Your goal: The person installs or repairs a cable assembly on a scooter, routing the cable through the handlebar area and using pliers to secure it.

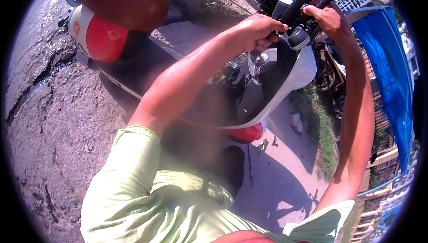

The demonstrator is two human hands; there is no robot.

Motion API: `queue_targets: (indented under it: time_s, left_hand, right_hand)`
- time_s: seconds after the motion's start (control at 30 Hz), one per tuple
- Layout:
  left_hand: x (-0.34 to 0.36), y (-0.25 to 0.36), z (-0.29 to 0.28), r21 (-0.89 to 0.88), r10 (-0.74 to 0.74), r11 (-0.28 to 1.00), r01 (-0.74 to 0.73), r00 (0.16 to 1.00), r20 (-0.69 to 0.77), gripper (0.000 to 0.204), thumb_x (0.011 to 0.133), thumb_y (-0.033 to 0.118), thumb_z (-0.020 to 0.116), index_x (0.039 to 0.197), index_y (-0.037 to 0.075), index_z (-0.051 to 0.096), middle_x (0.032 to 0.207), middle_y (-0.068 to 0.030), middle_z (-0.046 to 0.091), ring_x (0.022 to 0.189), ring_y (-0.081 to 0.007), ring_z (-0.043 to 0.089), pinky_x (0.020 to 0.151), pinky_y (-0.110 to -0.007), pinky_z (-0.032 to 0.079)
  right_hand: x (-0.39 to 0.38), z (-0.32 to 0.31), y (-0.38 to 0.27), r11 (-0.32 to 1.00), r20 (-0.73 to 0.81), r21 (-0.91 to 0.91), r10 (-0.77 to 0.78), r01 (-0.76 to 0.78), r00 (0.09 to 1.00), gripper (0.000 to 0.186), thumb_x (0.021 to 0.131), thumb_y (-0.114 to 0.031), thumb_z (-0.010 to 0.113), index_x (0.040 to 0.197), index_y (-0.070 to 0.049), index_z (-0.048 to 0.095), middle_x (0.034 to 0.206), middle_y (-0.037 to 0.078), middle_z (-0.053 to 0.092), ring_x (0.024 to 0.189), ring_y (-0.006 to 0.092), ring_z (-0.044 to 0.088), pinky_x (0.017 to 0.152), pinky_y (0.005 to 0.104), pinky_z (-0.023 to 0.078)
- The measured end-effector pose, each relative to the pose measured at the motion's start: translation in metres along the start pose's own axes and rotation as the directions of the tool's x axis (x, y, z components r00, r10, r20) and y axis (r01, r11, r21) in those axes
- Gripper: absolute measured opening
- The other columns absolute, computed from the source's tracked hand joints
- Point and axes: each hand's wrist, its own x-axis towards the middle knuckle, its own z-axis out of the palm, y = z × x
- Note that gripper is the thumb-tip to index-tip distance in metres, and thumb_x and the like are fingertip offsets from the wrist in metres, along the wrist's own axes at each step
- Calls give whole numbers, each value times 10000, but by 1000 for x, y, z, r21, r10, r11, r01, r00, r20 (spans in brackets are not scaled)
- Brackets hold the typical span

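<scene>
In front of me stands a white-and-black motorbike (307, 67), its front end at the upper right. My left hand (261, 31) is at the handlebar area, thumb and fingers pinched together beside a rounded dark-grey part (298, 38). Whatever lies in that pinch is too small to make out. Farther right, my right hand (330, 19) curls at the black bars and cables (305, 0); its thumb rests against them, while its other fingers are mostly hidden. Below my left hand, a shiny metal fitting (261, 65) sits on the bike's dark body.
A maroon rounded object (125, 2) lies above a red-and-white shell (104, 38) at the upper left. Rough, cracked pavement (67, 131) spreads on the left. Grass (327, 149) edges the path on the right, near a blue tarp (392, 73) and a fence.
</scene>
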Motion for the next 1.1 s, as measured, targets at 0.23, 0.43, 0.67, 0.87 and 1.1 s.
queue_targets:
  time_s: [0.23, 0.43, 0.67, 0.87, 1.1]
  left_hand:
    - [19, 7, -15, -59, -144, 983, 172, 935, 323, 241, 1008, 317, 595, 880, 113, 584, 581, 57, 411, 418, -48, 288, 420, -251, 203]
    - [19, 10, -6, 200, -1, 980, -19, 995, 102, 254, 960, 301, 618, 930, 53, 664, 657, -27, 584, 442, -108, 435, 427, -283, 340]
    - [11, 20, 8, 836, 326, 502, -222, 944, 56, 351, 969, 306, 563, 980, -3, 727, 757, -102, 703, 581, -181, 653, 536, -337, 507]
    - [-3, 31, 8, 596, 126, 784, -171, 985, 116, 304, 972, 253, 565, 960, -14, 709, 752, -137, 702, 533, -203, 648, 537, -348, 526]
    - [16, 24, 4, 273, -4, 960, -55, 978, 210, 217, 996, 199, 568, 978, 11, 674, 681, -79, 640, 512, -148, 599, 456, -254, 456]
  right_hand:
    - [2, 2, 14, 972, -16, 118, -204, 204, 979, 452, 905, -481, 699, 1155, -108, 752, 1050, 131, 737, 967, 257, 689, 896, 374, 520]
    - [-3, -3, 8, 985, 43, 110, -138, 133, 989, 379, 943, -375, 706, 1194, -92, 734, 1136, 139, 735, 1067, 265, 685, 996, 391, 497]
    - [-1, -2, 7, 990, 3, 28, -141, 141, 990, 418, 916, -443, 686, 1190, -134, 750, 1107, 121, 745, 1022, 261, 713, 917, 375, 559]
    - [-5, -5, 6, 976, 28, 78, -204, 201, 979, 393, 912, -408, 695, 1183, -129, 749, 1129, 141, 740, 1045, 282, 711, 969, 380, 549]
    - [3, -2, 15, 992, 30, 36, -126, 125, 992, 480, 893, -435, 740, 1227, -91, 717, 1135, 164, 735, 1042, 308, 710, 954, 404, 553]
